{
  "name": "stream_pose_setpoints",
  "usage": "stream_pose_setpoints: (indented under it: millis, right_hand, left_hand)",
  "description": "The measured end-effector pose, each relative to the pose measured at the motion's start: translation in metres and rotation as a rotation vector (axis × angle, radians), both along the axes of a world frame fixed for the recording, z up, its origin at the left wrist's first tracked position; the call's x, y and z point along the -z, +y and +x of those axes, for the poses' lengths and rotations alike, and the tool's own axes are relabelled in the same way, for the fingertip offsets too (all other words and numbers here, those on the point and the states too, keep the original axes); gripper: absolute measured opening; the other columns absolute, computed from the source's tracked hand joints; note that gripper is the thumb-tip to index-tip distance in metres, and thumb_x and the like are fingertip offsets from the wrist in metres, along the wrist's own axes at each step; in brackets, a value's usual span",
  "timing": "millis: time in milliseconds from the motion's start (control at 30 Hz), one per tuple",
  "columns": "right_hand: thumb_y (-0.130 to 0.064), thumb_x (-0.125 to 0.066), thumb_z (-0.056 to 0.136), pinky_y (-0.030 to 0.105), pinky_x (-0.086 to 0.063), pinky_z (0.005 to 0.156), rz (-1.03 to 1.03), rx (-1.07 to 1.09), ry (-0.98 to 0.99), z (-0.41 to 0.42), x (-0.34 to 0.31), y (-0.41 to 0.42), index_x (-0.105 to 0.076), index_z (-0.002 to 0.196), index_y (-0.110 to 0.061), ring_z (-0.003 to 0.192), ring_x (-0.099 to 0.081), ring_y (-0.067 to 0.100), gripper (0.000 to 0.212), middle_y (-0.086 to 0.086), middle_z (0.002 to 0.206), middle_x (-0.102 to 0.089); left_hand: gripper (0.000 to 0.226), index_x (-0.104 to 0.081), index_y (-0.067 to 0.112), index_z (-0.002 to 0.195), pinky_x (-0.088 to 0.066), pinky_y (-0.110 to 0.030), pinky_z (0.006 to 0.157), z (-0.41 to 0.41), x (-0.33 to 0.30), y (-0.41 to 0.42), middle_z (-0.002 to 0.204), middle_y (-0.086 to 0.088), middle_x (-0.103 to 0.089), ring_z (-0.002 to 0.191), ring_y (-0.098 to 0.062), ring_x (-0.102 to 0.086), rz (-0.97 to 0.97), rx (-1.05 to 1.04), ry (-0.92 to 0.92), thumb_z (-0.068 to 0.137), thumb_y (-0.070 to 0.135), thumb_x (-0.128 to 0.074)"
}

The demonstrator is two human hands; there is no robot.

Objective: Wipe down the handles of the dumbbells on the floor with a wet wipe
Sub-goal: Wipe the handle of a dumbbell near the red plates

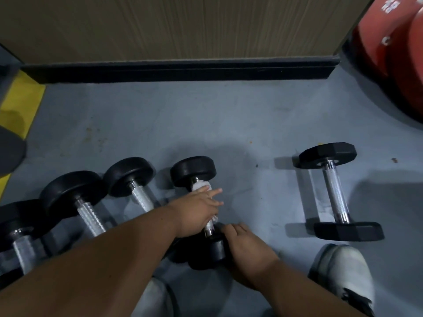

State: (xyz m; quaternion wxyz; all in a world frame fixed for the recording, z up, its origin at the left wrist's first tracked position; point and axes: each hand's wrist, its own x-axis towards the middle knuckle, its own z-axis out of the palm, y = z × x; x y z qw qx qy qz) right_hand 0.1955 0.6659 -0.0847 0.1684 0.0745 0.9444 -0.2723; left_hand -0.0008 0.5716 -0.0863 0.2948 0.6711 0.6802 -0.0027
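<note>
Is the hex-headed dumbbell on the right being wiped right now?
No: the hex dumbbell lies alone, untouched; the left hand holds the wet wipe on the round-headed dumbbell.

four dumbbells in a row on the floor (pixel 229 124); rightmost of these, the round dumbbell (pixel 196 172), has the left hand (pixel 196 213) over its handle with the wipe (pixel 201 186), right hand (pixel 247 245) at its near end. hex dumbbell (pixel 338 191) well apart to the right. shoe (pixel 345 271) nearer. weight plates (pixel 393 53) far right.
</note>
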Motion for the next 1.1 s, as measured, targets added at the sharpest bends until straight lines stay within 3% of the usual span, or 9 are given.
stream_pose_setpoints:
  millis: [67, 133, 200, 300, 400, 567, 767, 900, 1100]
  right_hand:
    - [-0.039, -0.063, 0.075, 0.031, -0.042, 0.098, -0.011, 0.015, 0.016, 0.000, -0.004, 0.007, -0.047, 0.130, -0.013, 0.109, -0.049, 0.025, 0.062, 0.004, 0.118, -0.057]
    - [-0.047, -0.059, 0.072, 0.030, -0.043, 0.094, -0.024, 0.030, 0.026, -0.001, -0.006, 0.011, -0.048, 0.125, -0.014, 0.107, -0.050, 0.024, 0.064, 0.004, 0.115, -0.058]
    - [-0.057, -0.050, 0.067, 0.032, -0.045, 0.093, -0.026, 0.030, 0.051, -0.003, -0.005, 0.009, -0.049, 0.122, -0.015, 0.106, -0.050, 0.024, 0.070, 0.003, 0.113, -0.058]
    - [-0.059, -0.048, 0.065, 0.033, -0.047, 0.089, -0.008, 0.011, 0.105, -0.004, -0.001, 0.005, -0.049, 0.117, -0.016, 0.102, -0.050, 0.023, 0.067, 0.003, 0.111, -0.056]
    - [-0.054, -0.058, 0.068, 0.036, -0.048, 0.091, -0.039, 0.002, 0.099, -0.003, 0.002, 0.002, -0.049, 0.116, -0.019, 0.106, -0.050, 0.024, 0.061, 0.002, 0.113, -0.055]
    - [-0.059, -0.072, 0.068, 0.030, -0.043, 0.098, -0.188, -0.093, 0.036, -0.013, 0.005, 0.004, -0.041, 0.130, -0.024, 0.118, -0.049, 0.020, 0.077, 0.001, 0.129, -0.052]
    - [-0.045, -0.066, 0.080, 0.036, -0.037, 0.096, -0.097, -0.038, 0.091, -0.009, 0.001, -0.009, -0.051, 0.120, -0.015, 0.109, -0.051, 0.029, 0.052, 0.008, 0.121, -0.056]
    - [-0.047, -0.064, 0.076, 0.033, -0.042, 0.092, -0.114, 0.038, 0.118, 0.003, 0.003, -0.010, -0.045, 0.116, -0.023, 0.104, -0.052, 0.025, 0.050, 0.003, 0.114, -0.056]
    - [-0.035, -0.075, 0.067, 0.026, -0.047, 0.082, -0.157, 0.219, 0.227, 0.040, 0.008, -0.016, -0.050, 0.120, -0.017, 0.094, -0.058, 0.022, 0.061, -0.001, 0.105, -0.055]
  left_hand:
    - [0.031, -0.066, 0.010, 0.126, 0.001, -0.040, 0.124, 0.013, 0.002, 0.001, 0.147, 0.002, -0.051, 0.150, -0.016, -0.018, -0.033, 0.090, -0.024, 0.102, 0.019, -0.048]
    - [0.034, -0.065, 0.010, 0.126, 0.012, -0.025, 0.117, 0.019, -0.003, 0.003, 0.146, 0.004, -0.053, 0.149, -0.012, -0.019, -0.098, 0.168, -0.032, 0.102, 0.018, -0.043]
    - [0.036, -0.061, 0.012, 0.132, 0.009, -0.019, 0.115, 0.007, -0.010, 0.008, 0.150, 0.003, -0.048, 0.150, -0.011, -0.017, -0.099, 0.128, -0.043, 0.104, 0.019, -0.041]
    - [0.039, -0.054, 0.019, 0.142, 0.005, -0.022, 0.118, -0.024, -0.017, 0.007, 0.155, 0.000, -0.041, 0.151, -0.016, -0.015, -0.017, -0.001, 0.006, 0.107, 0.025, -0.038]
    - [0.042, -0.047, 0.018, 0.147, 0.010, -0.022, 0.115, -0.018, -0.023, -0.007, 0.157, -0.001, -0.037, 0.151, -0.017, -0.013, -0.046, 0.125, -0.006, 0.107, 0.024, -0.039]
    - [0.039, -0.052, 0.016, 0.142, 0.000, -0.034, 0.124, -0.016, -0.026, -0.010, 0.157, 0.002, -0.037, 0.151, -0.013, -0.011, -0.150, 0.215, -0.086, 0.106, 0.026, -0.041]
    - [0.052, -0.046, 0.024, 0.147, 0.015, -0.028, 0.116, -0.031, -0.017, -0.001, 0.163, 0.005, -0.024, 0.151, -0.010, 0.011, -0.183, 0.238, -0.014, 0.101, 0.049, -0.047]
    - [0.060, -0.050, 0.024, 0.143, 0.021, -0.028, 0.112, -0.034, -0.012, 0.012, 0.163, 0.005, -0.022, 0.150, -0.012, 0.015, -0.180, 0.288, -0.008, 0.095, 0.060, -0.050]
    - [0.061, -0.062, 0.020, 0.132, 0.016, -0.026, 0.114, -0.011, -0.005, 0.056, 0.161, 0.001, -0.028, 0.152, -0.017, 0.008, -0.152, 0.465, -0.006, 0.089, 0.064, -0.055]
